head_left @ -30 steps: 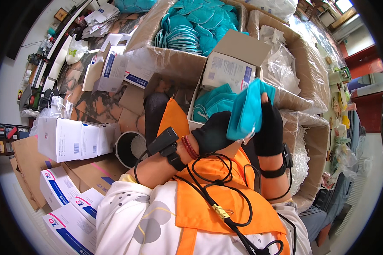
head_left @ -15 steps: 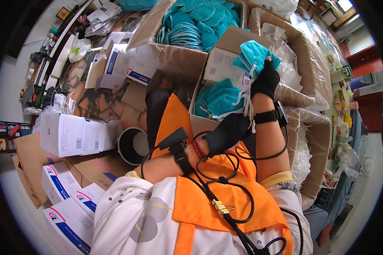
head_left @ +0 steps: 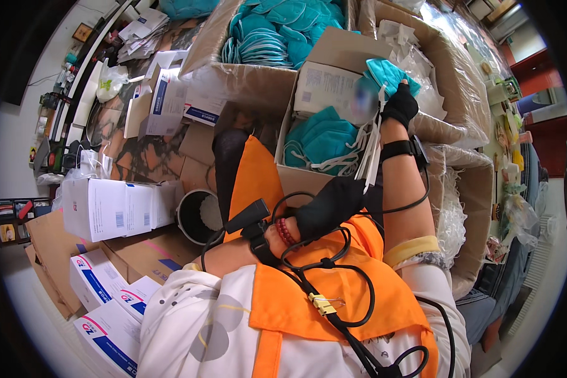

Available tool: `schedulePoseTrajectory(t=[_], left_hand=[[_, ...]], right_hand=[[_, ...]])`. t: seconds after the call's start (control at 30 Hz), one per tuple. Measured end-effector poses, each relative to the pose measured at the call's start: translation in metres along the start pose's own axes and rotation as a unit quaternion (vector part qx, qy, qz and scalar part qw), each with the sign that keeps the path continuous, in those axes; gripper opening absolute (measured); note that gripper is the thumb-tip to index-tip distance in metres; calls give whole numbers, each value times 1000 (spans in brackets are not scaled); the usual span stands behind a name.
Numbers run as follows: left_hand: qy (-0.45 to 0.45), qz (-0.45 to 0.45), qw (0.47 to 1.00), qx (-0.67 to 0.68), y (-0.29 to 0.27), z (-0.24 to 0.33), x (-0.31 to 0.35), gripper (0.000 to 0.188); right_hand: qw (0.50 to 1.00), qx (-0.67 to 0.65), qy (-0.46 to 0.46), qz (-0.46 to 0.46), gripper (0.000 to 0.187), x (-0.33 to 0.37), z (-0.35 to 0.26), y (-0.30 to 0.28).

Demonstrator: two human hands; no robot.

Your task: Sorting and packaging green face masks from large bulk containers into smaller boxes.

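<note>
My right hand (head_left: 400, 106), in a black glove with bare fingertips, grips a small stack of teal face masks (head_left: 383, 74) above the right side of an open carton (head_left: 326, 179). White ear straps (head_left: 373, 148) hang from the stack and run tight down to my left hand (head_left: 334, 203). That hand, in a black glove too, is closed at their lower end; its fingertips are mostly hidden. Inside the carton lie more teal masks (head_left: 321, 135) with white straps, beside a white printed packet (head_left: 327, 91).
Beyond stands a large lined box (head_left: 233, 75) full of teal masks. Boxes with clear plastic (head_left: 457, 107) are at the right. White cartons (head_left: 97, 208) lie on cardboard at the left, near a dark bin (head_left: 198, 217). Black cables (head_left: 324, 264) cross my orange apron.
The straps have been drawn straight and tight between my hands. My left hand has shifted slightly left and down. The masks in my right hand have tilted away and show less of their faces.
</note>
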State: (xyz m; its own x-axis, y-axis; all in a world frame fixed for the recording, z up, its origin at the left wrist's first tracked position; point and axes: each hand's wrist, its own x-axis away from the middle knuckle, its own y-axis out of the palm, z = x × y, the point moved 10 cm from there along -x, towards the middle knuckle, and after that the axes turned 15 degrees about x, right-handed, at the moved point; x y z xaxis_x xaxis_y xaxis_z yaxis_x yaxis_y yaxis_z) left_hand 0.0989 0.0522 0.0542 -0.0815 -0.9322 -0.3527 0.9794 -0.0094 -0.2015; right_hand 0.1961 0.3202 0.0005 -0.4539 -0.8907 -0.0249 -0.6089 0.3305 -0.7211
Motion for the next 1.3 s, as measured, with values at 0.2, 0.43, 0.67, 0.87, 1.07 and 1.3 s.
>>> schedulePoseTrajectory(t=[0.2, 0.43, 0.67, 0.87, 1.07, 1.3], left_hand=[[-347, 68, 897, 264, -46, -62, 2, 17], [-237, 67, 870, 427, -37, -19, -26, 30], [-243, 36, 860, 447, -28, -22, -22, 31], [-267, 80, 812, 512, -32, -39, -8, 38], [-261, 76, 789, 550, -30, -33, -14, 38], [-75, 6, 967, 242, -46, 11, -30, 31]], right_hand=[[739, -436, 0, -513, 35, 120, -65, -9], [749, -467, 28, -468, 40, 156, -50, -48], [789, -450, 24, -417, 27, 148, -43, -58], [658, -563, -85, -493, 18, 147, -56, -53], [558, -639, -70, -525, 12, 147, -48, -52], [568, -627, -32, -532, 19, 163, -61, -57]])
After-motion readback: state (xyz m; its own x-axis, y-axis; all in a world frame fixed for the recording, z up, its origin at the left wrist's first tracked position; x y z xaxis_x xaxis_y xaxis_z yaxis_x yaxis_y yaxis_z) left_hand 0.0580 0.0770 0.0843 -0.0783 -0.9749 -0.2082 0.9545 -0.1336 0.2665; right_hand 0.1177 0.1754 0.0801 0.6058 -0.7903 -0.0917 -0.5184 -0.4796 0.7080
